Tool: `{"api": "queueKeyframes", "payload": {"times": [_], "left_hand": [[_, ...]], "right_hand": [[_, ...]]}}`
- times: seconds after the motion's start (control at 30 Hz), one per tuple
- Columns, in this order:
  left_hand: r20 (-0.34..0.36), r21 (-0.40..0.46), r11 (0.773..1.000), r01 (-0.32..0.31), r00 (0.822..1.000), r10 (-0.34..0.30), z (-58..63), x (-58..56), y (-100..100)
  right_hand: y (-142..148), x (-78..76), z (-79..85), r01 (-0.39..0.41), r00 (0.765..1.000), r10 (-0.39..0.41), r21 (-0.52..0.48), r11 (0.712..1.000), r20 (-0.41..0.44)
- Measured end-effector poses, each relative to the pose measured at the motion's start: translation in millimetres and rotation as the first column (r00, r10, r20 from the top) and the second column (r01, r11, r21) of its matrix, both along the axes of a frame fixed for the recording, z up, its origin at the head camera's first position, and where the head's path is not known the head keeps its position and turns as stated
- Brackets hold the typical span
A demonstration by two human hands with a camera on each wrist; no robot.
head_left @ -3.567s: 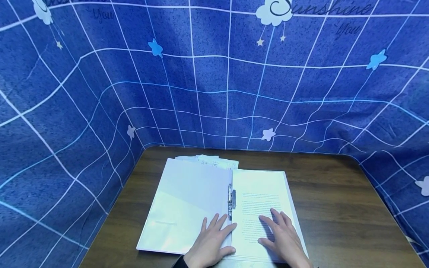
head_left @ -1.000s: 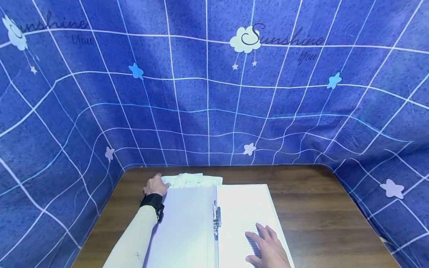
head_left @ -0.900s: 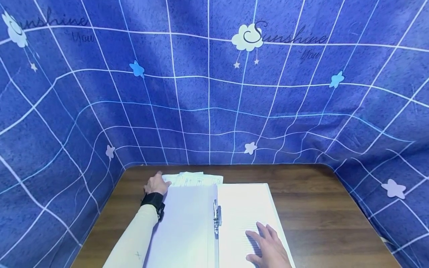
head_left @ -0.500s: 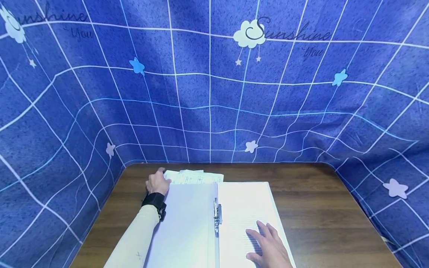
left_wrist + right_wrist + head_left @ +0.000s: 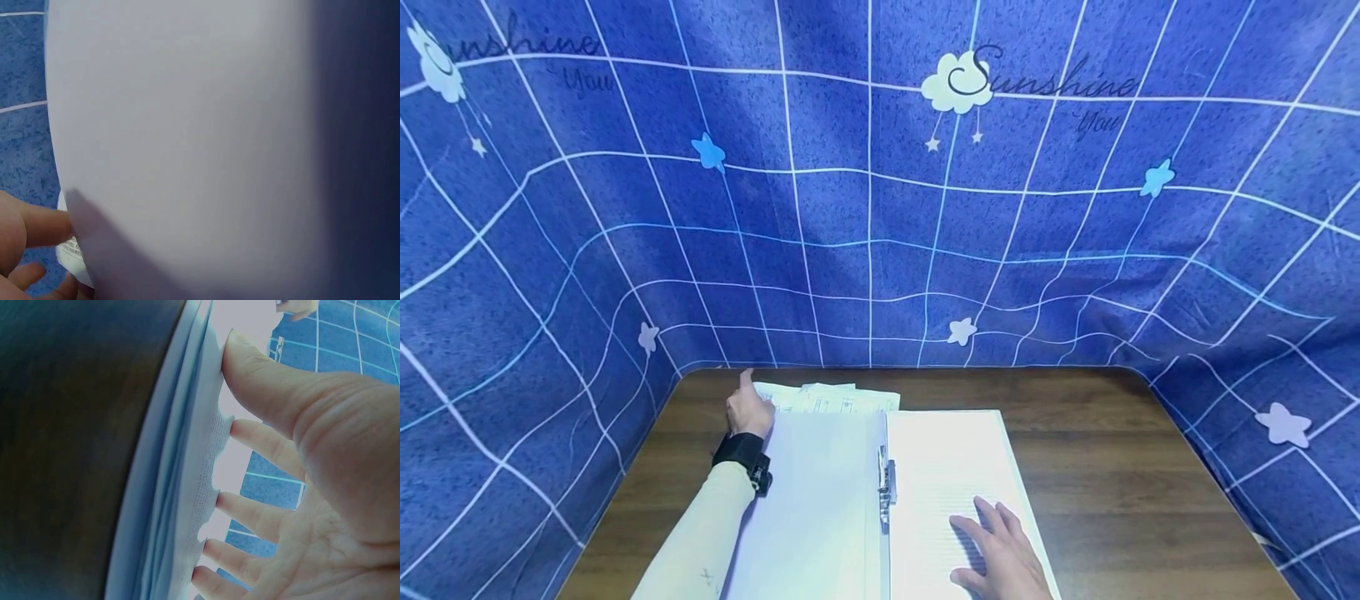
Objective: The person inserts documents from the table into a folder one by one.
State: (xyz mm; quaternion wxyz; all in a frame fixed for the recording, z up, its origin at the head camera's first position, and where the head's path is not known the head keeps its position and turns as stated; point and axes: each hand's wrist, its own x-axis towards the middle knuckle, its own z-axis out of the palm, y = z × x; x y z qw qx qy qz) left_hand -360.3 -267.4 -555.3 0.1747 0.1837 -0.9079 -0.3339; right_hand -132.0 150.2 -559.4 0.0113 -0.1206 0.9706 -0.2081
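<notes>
An open lever-clip folder (image 5: 831, 500) lies on the table, with its metal clip (image 5: 883, 492) at the spine. Loose printed papers (image 5: 850, 400) stick out from under its far left edge. My left hand (image 5: 750, 410) is at that far left corner; its index finger points away. In the left wrist view its thumb (image 5: 47, 226) meets the edge of the white cover (image 5: 181, 125), over a printed sheet (image 5: 72, 256) with fingertips at the sheet's lower edge. My right hand (image 5: 996, 550) lies spread over the text page (image 5: 940, 454), fingertips touching it in the right wrist view.
The brown wooden table (image 5: 1120, 483) extends to the right of the folder. A blue cloth (image 5: 820, 208) with white lines and stars encloses the back and sides. A black wrist strap (image 5: 739, 450) with a small device sits on the left wrist.
My left hand has gone from the folder's near middle to its far left corner. Lately its index finger straightened and more of the leftmost paper shows. The right hand stays on the page.
</notes>
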Motion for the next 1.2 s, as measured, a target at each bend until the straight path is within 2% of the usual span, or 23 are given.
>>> {"api": "queueKeyframes", "payload": {"times": [0.17, 0.27, 0.43, 0.6, 0.7, 0.8, 0.87, 0.97, 1.03, 1.1, 1.2], "left_hand": [[-0.020, 0.086, 0.994, -0.068, 0.997, 0.070, 3.9, 4.7, -2.6], [-0.022, 0.097, 0.991, -0.093, 0.995, 0.095, 5.3, 8.4, -5.3], [-0.006, 0.108, 0.989, -0.099, 0.995, 0.100, 3.5, 12.0, -8.2], [0.013, 0.072, 0.992, -0.105, 0.994, 0.104, 2.0, 12.0, -10.1], [0.024, 0.069, 0.992, -0.107, 0.994, 0.105, 4.6, 11.8, -11.0], [0.001, 0.073, 0.992, -0.105, 0.994, 0.105, 10.7, 11.9, -11.9], [-0.037, 0.065, 0.992, -0.110, 0.993, 0.112, 16.1, 12.1, -12.8], [-0.154, 0.054, 0.993, -0.106, 0.981, 0.113, 24.7, 12.1, -14.4], [-0.251, 0.051, 0.993, -0.105, 0.961, 0.114, 30.4, 11.6, -15.4], [-0.341, 0.054, 0.993, -0.101, 0.933, 0.114, 37.3, 11.2, -15.3], [-0.430, 0.047, 0.992, -0.117, 0.894, 0.126, 48.5, 11.9, -14.3]], "right_hand": [[-0.3, 0.3, -0.7, 0.007, 1.000, -0.007, 0.002, 1.000, 0.001], [-0.7, 0.3, -0.6, 0.014, 1.000, -0.014, 0.003, 1.000, 0.014], [-1.6, 0.5, -0.3, 0.022, 0.999, -0.023, 0.008, 1.000, 0.036], [-2.1, 1.0, -1.2, 0.025, 0.999, -0.025, 0.017, 1.000, 0.037], [-2.3, 1.8, -1.4, 0.026, 0.999, -0.027, 0.013, 1.000, 0.034], [-2.2, 2.4, -1.2, 0.028, 0.999, -0.028, 0.007, 1.000, 0.027], [-1.9, 2.7, -1.1, 0.029, 0.999, -0.029, 0.005, 1.000, 0.020], [-1.3, 3.1, -1.4, 0.026, 1.000, -0.026, 0.000, 1.000, 0.006], [-1.0, 3.3, -1.2, 0.021, 1.000, -0.021, -0.007, 1.000, -0.002], [-0.5, 3.3, -1.1, 0.016, 1.000, -0.016, -0.014, 1.000, -0.014], [-0.1, 2.9, -0.4, 0.011, 1.000, -0.012, -0.021, 1.000, -0.022]]}}
